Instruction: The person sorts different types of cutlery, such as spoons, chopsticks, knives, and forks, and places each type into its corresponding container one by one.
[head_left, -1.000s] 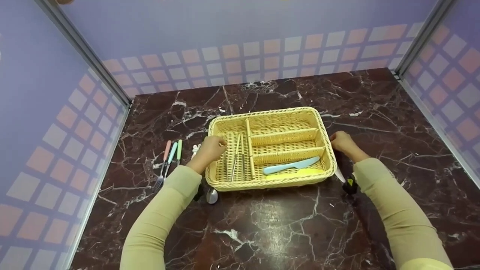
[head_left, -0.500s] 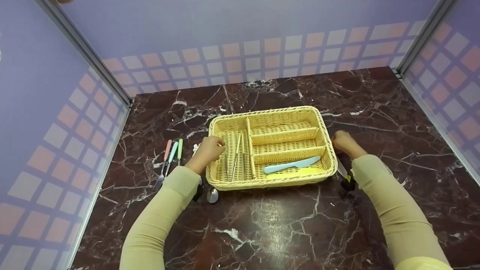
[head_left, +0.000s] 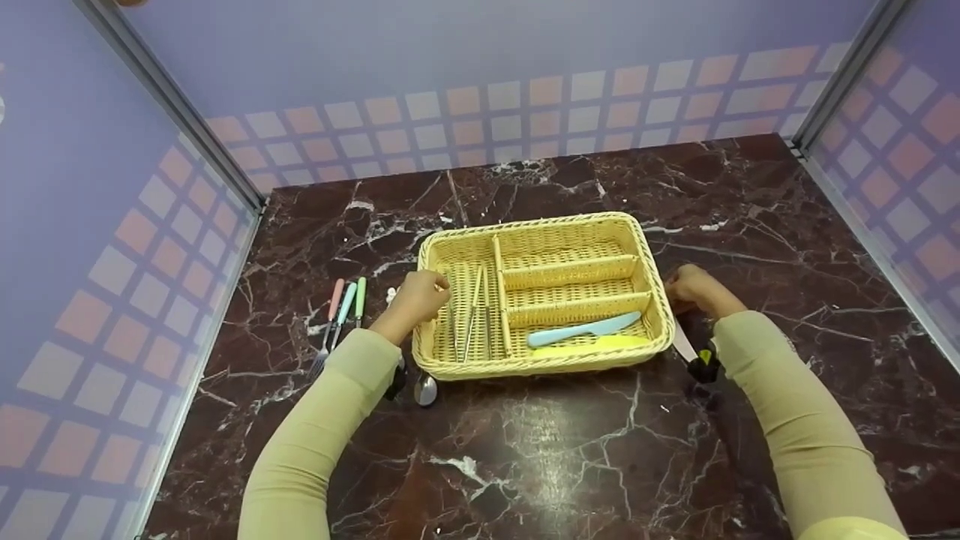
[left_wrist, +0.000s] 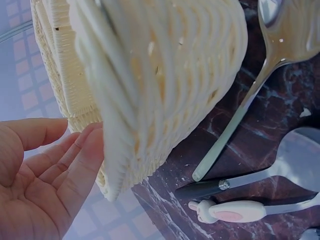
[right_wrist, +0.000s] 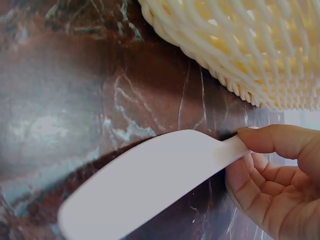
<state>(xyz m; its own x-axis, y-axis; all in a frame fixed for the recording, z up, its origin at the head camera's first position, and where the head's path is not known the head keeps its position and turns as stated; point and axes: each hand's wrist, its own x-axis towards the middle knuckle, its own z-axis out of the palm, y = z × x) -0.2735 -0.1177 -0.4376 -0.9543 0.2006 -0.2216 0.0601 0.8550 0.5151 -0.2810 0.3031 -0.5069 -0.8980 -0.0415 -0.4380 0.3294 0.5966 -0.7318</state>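
My right hand [head_left: 696, 289] is beside the right end of the yellow wicker basket [head_left: 577, 365]. In the right wrist view, its thumb and fingers pinch a white plastic knife [right_wrist: 145, 180] near the handle; the wide blade points away from the hand. My left hand [head_left: 416, 302] reaches over the basket's left rim. The left wrist view shows its fingers loosely extended against the rim, the thumb apart, nothing between them. A light blue knife [head_left: 585, 330] lies over a yellow knife [head_left: 615, 345] in the front right compartment. Thin sticks [head_left: 472, 315] lie in the left compartment.
Forks [head_left: 322, 352] with coloured handles lie left of the basket. Beside its left end are a green-handled spoon [left_wrist: 220, 145], a black-handled utensil [left_wrist: 205, 189] and a rabbit-handled one [left_wrist: 235, 211]. Patterned partitions [head_left: 480, 45] border the dark marble table [head_left: 525, 465].
My right hand shifts slightly at the basket's right end while holding the white knife, whose blade angle changes a little. The left hand and the basket stay almost still.
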